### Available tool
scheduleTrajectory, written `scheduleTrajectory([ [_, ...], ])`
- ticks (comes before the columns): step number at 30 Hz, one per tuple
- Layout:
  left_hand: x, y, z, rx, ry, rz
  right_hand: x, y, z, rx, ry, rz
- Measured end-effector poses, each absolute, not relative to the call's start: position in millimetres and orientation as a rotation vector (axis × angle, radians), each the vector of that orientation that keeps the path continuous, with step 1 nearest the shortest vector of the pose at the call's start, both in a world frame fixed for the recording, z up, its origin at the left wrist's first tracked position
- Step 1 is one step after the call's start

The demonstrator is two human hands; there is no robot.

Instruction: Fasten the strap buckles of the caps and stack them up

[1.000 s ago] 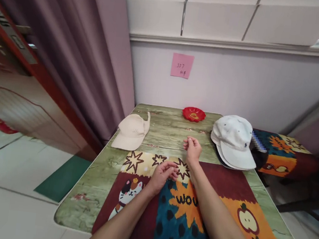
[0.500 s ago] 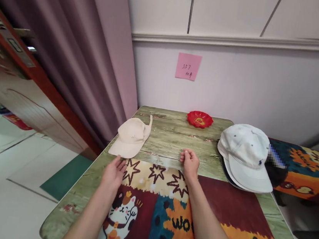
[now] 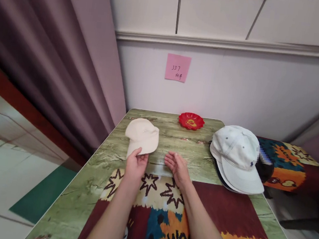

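A cream baseball cap (image 3: 142, 135) is at the left of the table, its brim towards me. My left hand (image 3: 136, 164) grips the brim, with the thumb on top and the fingers underneath. To the right of the cap, my right hand (image 3: 179, 169) is held over the table with its fingers extended and nothing in it. Farther right lies a stack of caps, with a pale blue-white cap (image 3: 236, 146) on top and a dark brim showing below.
A red scalloped dish (image 3: 191, 121) sits at the table's back edge by the wall. A colourful patterned mat (image 3: 219, 204) covers the front of the wood-grain table (image 3: 80, 195). A pink note (image 3: 178, 68) is stuck on the wall, and a purple curtain (image 3: 78, 47) hangs at left.
My left hand has moved right and taken hold of the cream cap's brim; the cap has turned. My right hand has opened its curled fingers. The view has shifted slightly.
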State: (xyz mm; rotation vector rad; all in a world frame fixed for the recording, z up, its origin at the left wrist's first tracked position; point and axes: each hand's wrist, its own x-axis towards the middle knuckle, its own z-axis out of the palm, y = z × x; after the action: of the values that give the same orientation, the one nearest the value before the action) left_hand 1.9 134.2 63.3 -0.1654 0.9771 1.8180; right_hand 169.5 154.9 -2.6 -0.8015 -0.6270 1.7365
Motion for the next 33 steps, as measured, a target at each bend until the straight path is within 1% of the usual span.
scheduleTrajectory([
  [3, 48.0, 130.7, 53.4, -0.046, 0.898, 1.754, 170.4, 155.7, 4.4, -0.627, -0.504, 1.914],
  [6, 82.1, 119.9, 40.5, 0.102, 0.880, 1.678, 173.9, 161.2, 7.7, -0.505, -0.363, 1.886],
  [8, 91.3, 114.2, 34.9, 0.221, 0.884, 1.624, 177.8, 166.6, 6.6, -0.507, -0.239, 1.835],
  [11, 81.6, 114.8, 33.2, 0.354, 0.784, 1.538, 184.8, 173.1, 2.5, -0.555, -0.104, 1.814],
  [15, 45.0, 127.2, 35.3, 0.266, 0.521, 1.554, 191.3, 170.7, 1.7, -0.515, -0.118, 1.808],
  [17, 28.8, 131.0, 34.9, 0.204, 0.557, 1.559, 192.8, 164.8, 3.7, -0.495, -0.194, 1.854],
  [20, 14.1, 129.6, 34.2, 0.174, 0.711, 1.456, 195.7, 154.6, 6.9, -0.530, -0.338, 1.944],
  [22, 9.2, 126.7, 34.7, 0.210, 0.728, 1.418, 198.3, 149.3, 8.6, -0.579, -0.424, 1.976],
  [27, 1.5, 126.6, 35.6, 0.290, 0.649, 1.512, 201.6, 143.7, 12.9, -0.620, -0.531, 1.942],
  [33, -5.3, 121.9, 39.6, 0.300, 0.705, 1.400, 200.2, 143.3, 14.7, -0.573, -0.556, 1.941],
])
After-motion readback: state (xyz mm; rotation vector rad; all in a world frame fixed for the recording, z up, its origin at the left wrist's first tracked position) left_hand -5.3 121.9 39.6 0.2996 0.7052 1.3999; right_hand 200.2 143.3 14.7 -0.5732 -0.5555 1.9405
